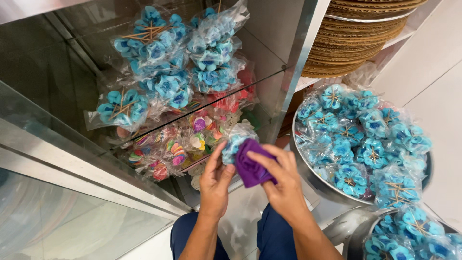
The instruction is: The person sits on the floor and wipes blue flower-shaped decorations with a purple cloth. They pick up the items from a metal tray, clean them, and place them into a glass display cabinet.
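Left hand (pixel 215 179) fingers curled, gripping clear packet of blue flowers (pixel 237 139) from below. Right hand (pixel 284 180) pinched closed on purple cloth (pixel 251 166), pressed against packet. Packet crinkled, glossy.

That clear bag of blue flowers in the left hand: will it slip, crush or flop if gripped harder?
The bag of blue flowers is glossy clear film, so it probably slides easily against the left hand. The film is crinkled and loose, so it likely gives rather than staying stiff. The petals inside look thin and could crush. The right hand presses a purple cloth against it.
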